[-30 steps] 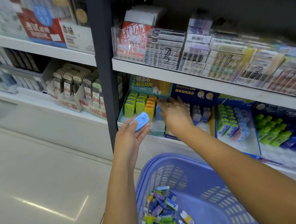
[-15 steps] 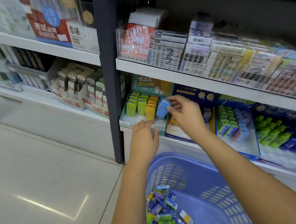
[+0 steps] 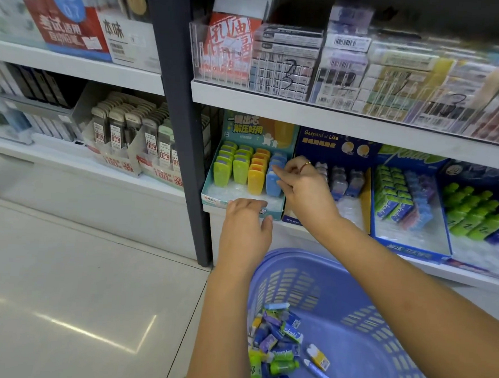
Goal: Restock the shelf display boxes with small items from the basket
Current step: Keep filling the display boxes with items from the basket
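Note:
A teal display box (image 3: 212, 196) on the lower shelf holds rows of green, orange and blue cases. A blue case (image 3: 273, 181) stands at the front of the right-hand row, and the fingertips of my right hand (image 3: 302, 189) pinch its upper right edge. My left hand (image 3: 245, 229) hovers at the box's front lip, fingers apart and holding nothing. Below, a purple basket (image 3: 379, 337) holds several small mixed items (image 3: 279, 348) in its left corner.
A dark blue display box (image 3: 333, 141) and a blue box of green and blue packs (image 3: 414, 248) stand to the right. A dark upright post (image 3: 183, 155) borders the teal box on the left. Packed boxes fill the upper shelf (image 3: 334, 118). Pale floor lies to the left.
The blue case went from my left hand to my right, which set it upright into the right-hand row. My left hand dropped to the box's front lip, empty.

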Demonstrator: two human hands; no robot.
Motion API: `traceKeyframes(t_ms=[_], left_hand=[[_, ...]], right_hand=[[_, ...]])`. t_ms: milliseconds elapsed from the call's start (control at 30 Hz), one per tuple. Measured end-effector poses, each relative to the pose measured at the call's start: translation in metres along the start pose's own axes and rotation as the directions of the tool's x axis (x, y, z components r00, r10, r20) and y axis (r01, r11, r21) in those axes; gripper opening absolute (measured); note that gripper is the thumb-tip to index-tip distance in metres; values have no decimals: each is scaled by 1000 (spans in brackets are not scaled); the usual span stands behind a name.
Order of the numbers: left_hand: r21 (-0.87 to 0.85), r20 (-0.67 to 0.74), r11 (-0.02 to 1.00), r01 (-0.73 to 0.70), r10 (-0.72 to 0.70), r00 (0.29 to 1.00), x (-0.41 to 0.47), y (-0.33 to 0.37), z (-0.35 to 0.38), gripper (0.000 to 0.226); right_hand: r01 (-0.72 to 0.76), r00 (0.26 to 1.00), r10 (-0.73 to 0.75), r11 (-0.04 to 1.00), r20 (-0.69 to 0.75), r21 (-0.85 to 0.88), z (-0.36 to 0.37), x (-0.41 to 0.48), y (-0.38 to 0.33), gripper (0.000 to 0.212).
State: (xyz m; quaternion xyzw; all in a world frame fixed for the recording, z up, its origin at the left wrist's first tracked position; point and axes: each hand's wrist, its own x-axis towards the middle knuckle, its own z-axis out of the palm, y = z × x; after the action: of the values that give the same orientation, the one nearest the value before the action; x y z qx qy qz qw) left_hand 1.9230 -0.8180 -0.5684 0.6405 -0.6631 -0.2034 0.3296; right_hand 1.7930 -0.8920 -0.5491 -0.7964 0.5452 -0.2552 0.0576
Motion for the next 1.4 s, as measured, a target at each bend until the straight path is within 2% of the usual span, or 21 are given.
traceKeyframes(t_ms=[67,167,267,367,433,567,600,667,733,767,833,900,967,1033,1100,1133,1200,1267,1300,1400], left_hand=[[-2,1,1000,-1,1,1000,1,-1,1,38],[0,-4,1000,-8,8,1000,3,-2,3,38],[3,3,1000,-20,20,1000,2,-4,2,37],[-23,8,999,-39,39,999,-2,-3,-1,37],[-53,-25,996,-65,64,998,-7,1,-5,36],[-105,-99,988,-113,102,990,-17,13,-13,27],[-114,-81,988,-103,94,992,-19,15,-14,23],[-75,7,996,-46,47,999,-22,15,-10,18],[17,165,999,27,-30,986,-24,12,3,20],[72,256,996,44,-61,965,-27,11,14,22],[161,422,986,49,-114,900,-37,9,40,26],[236,569,971,34,-166,806,-52,3,71,23],[302,676,953,5,-218,704,-71,-9,100,19],[333,746,943,8,-269,609,-88,-25,123,18],[373,778,928,5,-316,543,-99,-40,140,36],[415,772,909,-23,-339,538,-102,-45,146,40],[465,741,882,-68,-346,576,-106,-55,156,36],[484,727,871,-86,-345,594,-110,-62,164,33],[497,720,862,-98,-347,601,-113,-65,167,35],[566,667,809,-157,-338,665,-115,-73,175,39]], right_hand=[[51,999,-51,991,5,-123,0,1,2,36],[172,981,-127,919,145,-355,0,6,-2,46],[155,982,-90,884,166,-441,-2,8,-8,49],[61,993,-17,925,120,-375,-7,6,-14,34],[44,989,10,933,149,-357,-13,10,-17,31],[79,971,14,924,240,-374,-23,5,-23,43],[82,976,-9,940,216,-331,-26,-5,-22,45],[51,996,-41,990,76,-132,-33,-41,-17,41],[-3,1000,4,999,-29,46,-32,-87,-6,34],[-42,999,42,997,-9,68,-27,-110,3,32],[-166,973,160,986,168,19,-5,-152,27,33],[-260,869,276,961,410,-96,24,-189,53,35],[-303,742,344,938,576,-170,47,-219,73,37],[-308,657,346,934,670,-179,67,-243,88,39],[-289,615,306,945,727,-154,86,-257,94,34],[-267,608,275,954,744,-135,95,-262,96,30],[-223,630,208,971,748,-82,110,-269,94,26],[-164,724,165,984,670,-65,122,-275,89,17],[-197,751,184,979,634,-51,128,-277,87,17],[-265,731,202,964,652,-1,141,-283,84,30]])
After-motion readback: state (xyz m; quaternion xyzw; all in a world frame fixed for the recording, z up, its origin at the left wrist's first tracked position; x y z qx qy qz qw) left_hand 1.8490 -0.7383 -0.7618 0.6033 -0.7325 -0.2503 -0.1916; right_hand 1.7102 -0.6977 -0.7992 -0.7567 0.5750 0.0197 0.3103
